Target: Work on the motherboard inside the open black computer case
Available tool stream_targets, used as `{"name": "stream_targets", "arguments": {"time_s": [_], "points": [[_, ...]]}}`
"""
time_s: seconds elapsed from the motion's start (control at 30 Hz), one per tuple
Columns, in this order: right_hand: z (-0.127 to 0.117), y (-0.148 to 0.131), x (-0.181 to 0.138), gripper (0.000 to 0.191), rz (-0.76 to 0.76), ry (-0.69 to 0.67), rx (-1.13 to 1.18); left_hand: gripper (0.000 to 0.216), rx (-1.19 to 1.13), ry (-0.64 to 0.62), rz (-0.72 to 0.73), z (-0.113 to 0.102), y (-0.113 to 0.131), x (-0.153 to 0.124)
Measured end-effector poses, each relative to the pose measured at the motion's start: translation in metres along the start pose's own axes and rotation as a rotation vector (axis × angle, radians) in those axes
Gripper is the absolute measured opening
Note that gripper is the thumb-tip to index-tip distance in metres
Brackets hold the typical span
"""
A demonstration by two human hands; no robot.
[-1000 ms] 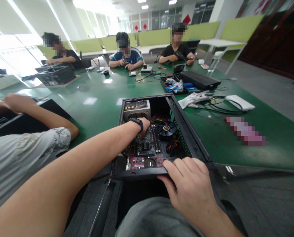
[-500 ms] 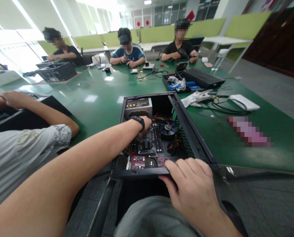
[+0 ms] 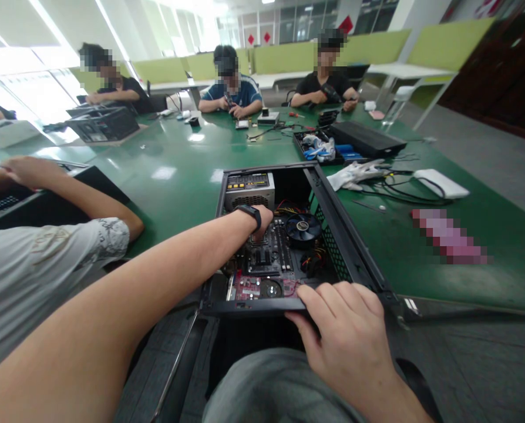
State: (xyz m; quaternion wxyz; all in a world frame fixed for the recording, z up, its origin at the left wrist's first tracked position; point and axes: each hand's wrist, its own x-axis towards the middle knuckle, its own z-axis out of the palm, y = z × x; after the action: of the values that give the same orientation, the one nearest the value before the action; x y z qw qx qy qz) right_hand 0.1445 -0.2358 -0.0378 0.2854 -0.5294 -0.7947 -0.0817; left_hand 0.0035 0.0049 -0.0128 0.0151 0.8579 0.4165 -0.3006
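Note:
An open computer case [image 3: 350, 252] lies in front of me, its near edge overhanging the table toward my lap. My right hand [image 3: 344, 320] is closed round that near edge, fingers over the rim and thumb beneath. My left hand [image 3: 263, 220], with a black band on the wrist, reaches inside over the motherboard [image 3: 266, 258]. Its fingers point down and are mostly hidden, so what they touch cannot be made out. A power supply [image 3: 251, 187] sits beyond it, and a round black fan [image 3: 303, 228] lies to its right. Nearest me is a red circuit board [image 3: 247, 288].
White gloves [image 3: 357, 174], cables and a white box [image 3: 441, 183] lie right of the case on the green table [image 3: 178, 200]. A black tool case [image 3: 363, 141] stands behind them. At left, a co-worker's arm [image 3: 86, 197] rests over another case. Several people work across the table.
The whole view has shifted slightly. My left hand stays inside the case and my right hand keeps its hold on the near edge.

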Motion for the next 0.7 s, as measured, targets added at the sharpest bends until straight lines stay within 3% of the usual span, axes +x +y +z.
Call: {"name": "stream_targets", "arguments": {"time_s": [0.7], "points": [[0.0004, -0.0002, 0.0003, 0.021, 0.003, -0.02, -0.014, 0.058, -0.041, 0.029, -0.034, 0.0013, 0.0029, -0.0018]]}}
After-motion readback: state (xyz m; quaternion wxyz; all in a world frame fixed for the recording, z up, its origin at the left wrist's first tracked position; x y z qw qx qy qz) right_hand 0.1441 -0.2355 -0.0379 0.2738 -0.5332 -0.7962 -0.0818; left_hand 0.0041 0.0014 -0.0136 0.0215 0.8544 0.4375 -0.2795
